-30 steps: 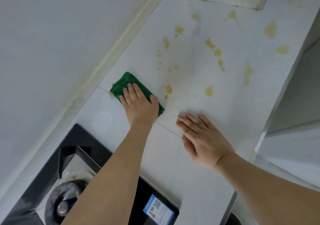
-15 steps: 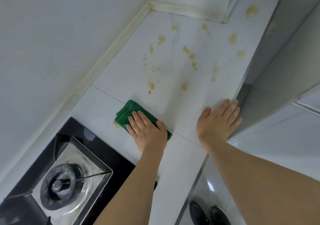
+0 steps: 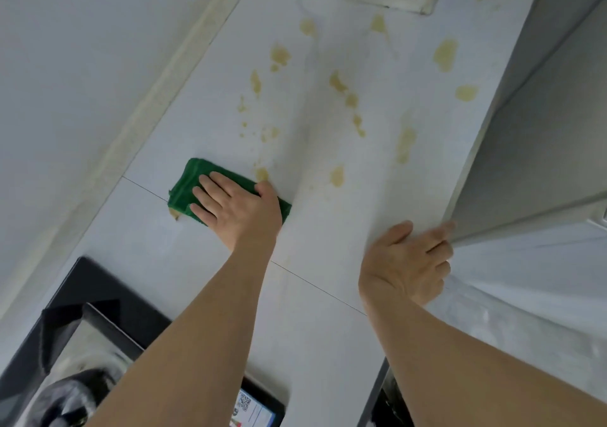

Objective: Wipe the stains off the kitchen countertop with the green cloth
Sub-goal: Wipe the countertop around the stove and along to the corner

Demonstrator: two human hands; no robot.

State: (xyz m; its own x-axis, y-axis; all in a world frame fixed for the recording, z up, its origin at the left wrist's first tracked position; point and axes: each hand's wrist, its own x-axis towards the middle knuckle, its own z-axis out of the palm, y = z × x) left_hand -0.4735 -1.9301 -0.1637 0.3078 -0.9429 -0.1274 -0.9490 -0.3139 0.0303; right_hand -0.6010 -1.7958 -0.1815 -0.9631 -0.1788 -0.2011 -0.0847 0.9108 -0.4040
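Note:
The folded green cloth (image 3: 187, 185) lies flat on the white countertop (image 3: 312, 311), across a thin seam line. My left hand (image 3: 238, 205) presses down on it with straight fingers, covering its middle. Several yellow-brown stains (image 3: 338, 81) dot the countertop beyond the cloth; one small stain (image 3: 261, 173) sits just past my thumb, and a smear (image 3: 174, 213) shows at the cloth's near-left corner. My right hand (image 3: 407, 262) rests at the counter's right edge, fingers over the rim.
A black gas hob (image 3: 82, 344) with a burner fills the near left corner. White walls run along the left and far sides. A grey cabinet face (image 3: 542, 131) drops away right of the counter edge.
My left hand has slid the cloth away from the hob, toward the stains. My right hand has stayed at the counter's right edge, its fingers now over the rim.

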